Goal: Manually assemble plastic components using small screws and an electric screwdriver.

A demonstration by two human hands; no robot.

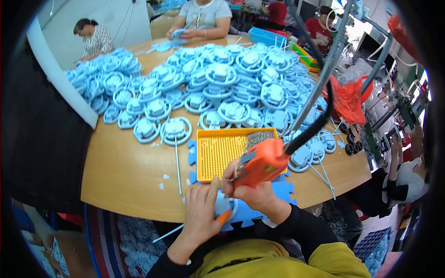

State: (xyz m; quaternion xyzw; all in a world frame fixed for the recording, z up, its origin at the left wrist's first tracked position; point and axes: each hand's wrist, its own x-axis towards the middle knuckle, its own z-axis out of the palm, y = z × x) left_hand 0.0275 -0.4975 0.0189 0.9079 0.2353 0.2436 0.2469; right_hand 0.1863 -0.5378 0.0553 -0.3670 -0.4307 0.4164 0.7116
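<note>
Head view: round blue part (223,204), on blue mat (250,209), counter's (134,180) near edge; immediately right of left hand (199,211), the nearer one, grip indeterminable; pale rod (168,233) slanting lower-left. Right hand (252,191): clasping orange power tool (263,162), beyond part.

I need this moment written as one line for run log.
right hand: grips orange handheld tool; left hand: at light-blue round plastic part; ahead: yellow rectangular plastic tray; under part: blue foam mat
</note>
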